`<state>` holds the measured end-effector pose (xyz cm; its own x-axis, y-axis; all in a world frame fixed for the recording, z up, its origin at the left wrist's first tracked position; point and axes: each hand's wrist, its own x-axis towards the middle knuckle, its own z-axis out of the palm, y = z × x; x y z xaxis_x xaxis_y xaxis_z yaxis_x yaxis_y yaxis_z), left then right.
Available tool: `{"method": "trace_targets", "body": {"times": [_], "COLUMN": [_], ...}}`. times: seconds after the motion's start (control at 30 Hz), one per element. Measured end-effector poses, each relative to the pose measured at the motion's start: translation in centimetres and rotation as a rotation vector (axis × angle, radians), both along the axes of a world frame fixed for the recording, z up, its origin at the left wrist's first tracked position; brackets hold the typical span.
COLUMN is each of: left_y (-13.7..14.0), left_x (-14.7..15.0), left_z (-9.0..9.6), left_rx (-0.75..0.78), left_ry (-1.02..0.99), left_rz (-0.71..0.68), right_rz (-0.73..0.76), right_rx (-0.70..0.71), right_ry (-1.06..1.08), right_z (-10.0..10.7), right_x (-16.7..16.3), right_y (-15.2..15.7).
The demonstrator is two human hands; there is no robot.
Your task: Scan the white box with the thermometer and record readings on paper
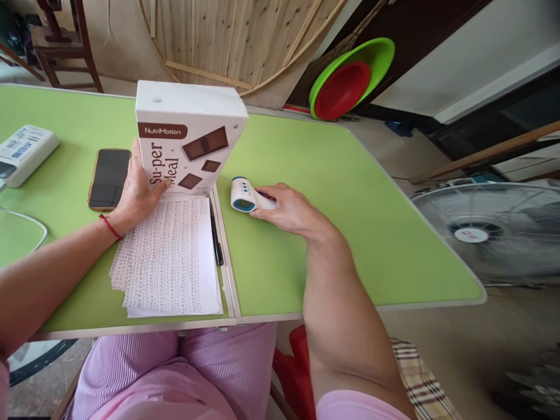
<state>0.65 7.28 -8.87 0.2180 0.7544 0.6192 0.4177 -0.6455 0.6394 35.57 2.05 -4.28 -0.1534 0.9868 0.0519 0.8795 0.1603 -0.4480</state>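
My left hand (142, 189) grips the lower left side of a white box (192, 137) printed "NutriMotion Su-per Meal", its thumb across the front. The box stands upright at the top end of a stack of handwritten papers (170, 262). In my right hand (291, 209) is a white infrared thermometer (249, 195) with blue trim and buttons, low over the green table; whether it touches the surface I cannot tell. A black pen (216, 233) lies along the papers' right edge. Close to my left hand, a dark smartphone (109, 178) rests flat.
The green folding table (350, 251) has a metal seam down the middle. At the far left sit a white device (27, 153) and a white cable (32, 220). A fan (476, 233) stands right of the table. Green and red basins (343, 90) lean behind it.
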Motion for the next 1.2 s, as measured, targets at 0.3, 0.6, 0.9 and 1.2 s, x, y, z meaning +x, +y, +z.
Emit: {"method": "trace_targets", "body": {"times": [0.3,0.6,0.9,1.2], "left_y": [-5.8,-5.1,-6.7,-6.9], "left_x": [2.4,2.0,3.1,3.4], "left_z": [5.8,4.5,4.5,4.3], "left_rx": [0.418,0.275,0.233,0.219], "left_ry": [0.132,0.745,0.929,0.911], "left_rz": [0.14,-0.445,-0.309,-0.283], "right_rz": [0.129,0.09,0.18,-0.012], "right_rx": [0.336,0.149,0.171,0.17], "right_ry": [0.173,0.037,0.528,0.946], "right_z": [-0.6,-1.0,0.7,-0.5], "right_x": [-5.4,-8.2,-6.7,-9.5], "right_y": [-2.6,-4.3,-3.4,-4.2]}}
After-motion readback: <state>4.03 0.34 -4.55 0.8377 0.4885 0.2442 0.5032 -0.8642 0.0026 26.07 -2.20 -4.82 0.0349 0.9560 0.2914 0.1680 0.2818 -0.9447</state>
